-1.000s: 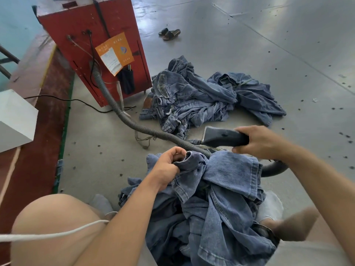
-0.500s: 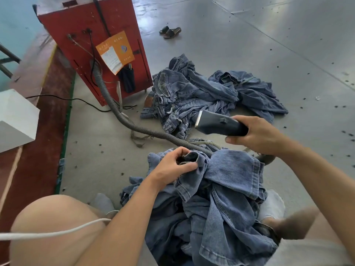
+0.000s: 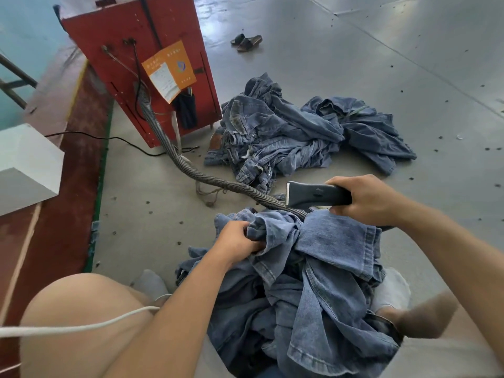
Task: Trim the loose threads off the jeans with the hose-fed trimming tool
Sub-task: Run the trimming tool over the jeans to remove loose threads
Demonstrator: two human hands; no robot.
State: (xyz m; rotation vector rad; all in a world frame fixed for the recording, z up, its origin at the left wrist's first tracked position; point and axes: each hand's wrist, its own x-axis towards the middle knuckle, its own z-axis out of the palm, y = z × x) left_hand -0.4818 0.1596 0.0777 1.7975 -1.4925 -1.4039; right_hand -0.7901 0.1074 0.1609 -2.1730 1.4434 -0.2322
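Note:
A bunched pair of blue jeans (image 3: 321, 279) lies over my lap between my knees. My left hand (image 3: 236, 242) grips a fold of the denim at the top of the bundle. My right hand (image 3: 365, 199) holds the dark grey trimming tool (image 3: 313, 195) by its handle, just above the jeans, with its flat metal blade end pointing left. A ribbed grey hose (image 3: 196, 173) runs from the red machine across the floor and passes under the tool, then disappears behind the jeans.
The red machine cabinet (image 3: 141, 58) with an orange notice stands at the back left. A heap of other jeans (image 3: 294, 135) lies on the grey floor beyond the tool. A white box (image 3: 27, 165) sits at the left, sandals (image 3: 246, 42) far back, a white cord (image 3: 76, 327) over my left knee.
My right hand rose with the trimming tool, then came back down close to the jeans. My left hand shifted its hold on the denim fold.

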